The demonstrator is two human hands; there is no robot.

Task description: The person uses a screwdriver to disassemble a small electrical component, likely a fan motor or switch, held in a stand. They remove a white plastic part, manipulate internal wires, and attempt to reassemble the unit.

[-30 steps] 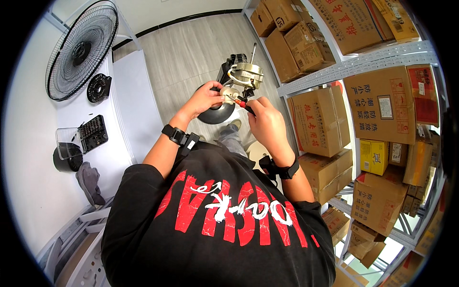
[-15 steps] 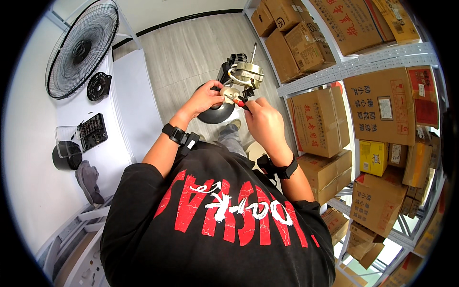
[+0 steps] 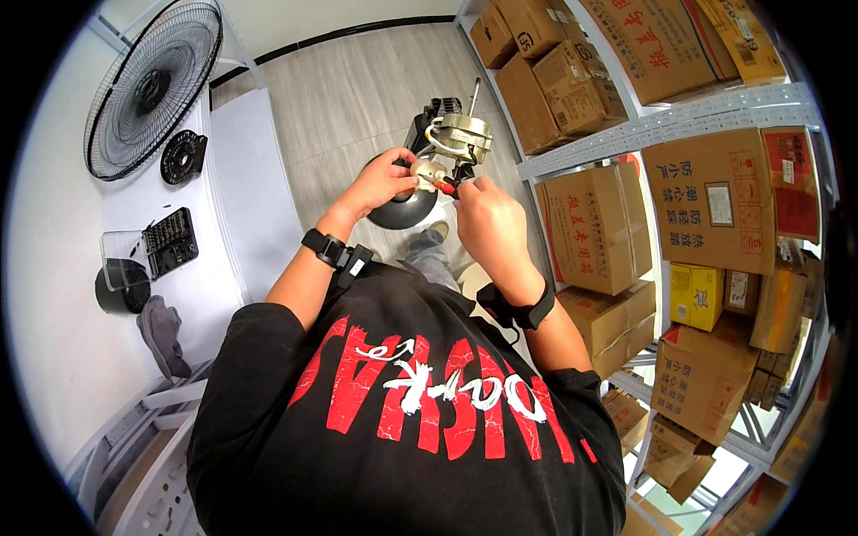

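My left hand (image 3: pixel 382 182) pinches a cream-white rounded part (image 3: pixel 431 171) at the side of an opened fan motor (image 3: pixel 465 136). From the other side my right hand (image 3: pixel 490 217) is closed on a red and black screwdriver (image 3: pixel 444 188). Its shaft points left onto the cream-white part; whether the tip sits in a screw is too small to tell. The silver motor has a long shaft standing up and a white cable looping beside it. Below lies the round black fan base (image 3: pixel 402 211), partly covered by my left hand.
At the left, a white bench (image 3: pixel 228 259) bears a wire fan guard (image 3: pixel 125 107), a black round grille (image 3: pixel 184 157), an open bit set (image 3: pixel 170 243), a black cup-shaped piece (image 3: pixel 121 288) and a grey cloth (image 3: pixel 163 332). Metal shelves with cardboard boxes (image 3: pixel 594 228) stand at the right.
My right hand has shifted slightly left, and its grip on the screwdriver has turned a little. The left hand and the motor stay nearly where they were.
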